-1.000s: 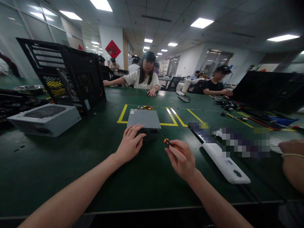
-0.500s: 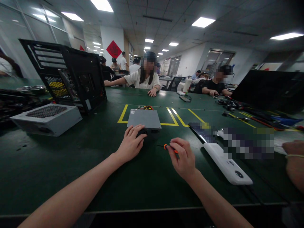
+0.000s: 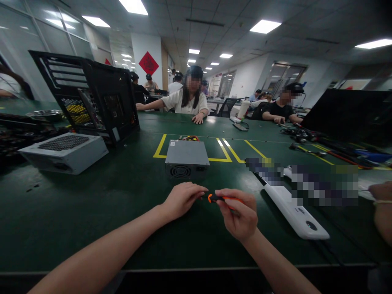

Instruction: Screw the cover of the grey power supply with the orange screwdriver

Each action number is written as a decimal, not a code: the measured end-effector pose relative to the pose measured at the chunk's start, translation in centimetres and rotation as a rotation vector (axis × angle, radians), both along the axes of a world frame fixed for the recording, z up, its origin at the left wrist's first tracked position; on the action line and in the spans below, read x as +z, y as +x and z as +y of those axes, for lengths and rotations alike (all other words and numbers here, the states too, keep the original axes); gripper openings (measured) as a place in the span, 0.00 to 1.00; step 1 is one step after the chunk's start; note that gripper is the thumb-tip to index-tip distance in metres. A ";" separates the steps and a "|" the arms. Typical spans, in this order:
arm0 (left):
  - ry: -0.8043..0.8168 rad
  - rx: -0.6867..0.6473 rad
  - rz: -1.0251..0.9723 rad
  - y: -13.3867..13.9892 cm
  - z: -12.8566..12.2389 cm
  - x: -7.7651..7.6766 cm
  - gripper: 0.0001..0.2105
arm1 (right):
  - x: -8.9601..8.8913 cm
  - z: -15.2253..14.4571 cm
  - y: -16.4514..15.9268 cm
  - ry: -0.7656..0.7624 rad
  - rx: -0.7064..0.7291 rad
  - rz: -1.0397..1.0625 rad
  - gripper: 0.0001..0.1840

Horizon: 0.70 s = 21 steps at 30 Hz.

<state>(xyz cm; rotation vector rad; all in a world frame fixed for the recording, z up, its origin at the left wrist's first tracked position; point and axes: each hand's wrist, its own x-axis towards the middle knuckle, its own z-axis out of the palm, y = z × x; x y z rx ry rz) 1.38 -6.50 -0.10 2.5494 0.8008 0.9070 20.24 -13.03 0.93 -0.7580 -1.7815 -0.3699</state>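
A screwdriver (image 3: pixel 225 199) with an orange and black handle lies in my right hand (image 3: pixel 240 212), its front end pointing left. My left hand (image 3: pixel 185 200) is just left of that end, thumb and fingers pressed together where the thin shaft would be. Whether they grip the shaft or some small part is hidden. Beyond both hands a grey power supply (image 3: pixel 187 153) rests on the green table, fan grille facing me and coloured cables at its back. Neither hand touches it.
A second power supply (image 3: pixel 64 153) and a black computer case (image 3: pixel 104 102) stand at left. On the right are a long white device (image 3: pixel 297 212), cables (image 3: pixel 295 134) and a dark screen (image 3: pixel 349 114). A person (image 3: pixel 192 98) sits opposite; another's hand (image 3: pixel 382 204) is at far right.
My left hand has come off the power supply and moved towards me, to the screwdriver's front end. My right hand has turned slightly, still holding the screwdriver.
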 end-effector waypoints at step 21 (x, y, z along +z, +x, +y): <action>0.167 0.177 -0.049 -0.5 1.5 -0.9 0.12 | 0.0 1.3 2.1 0.014 -0.018 -0.016 0.24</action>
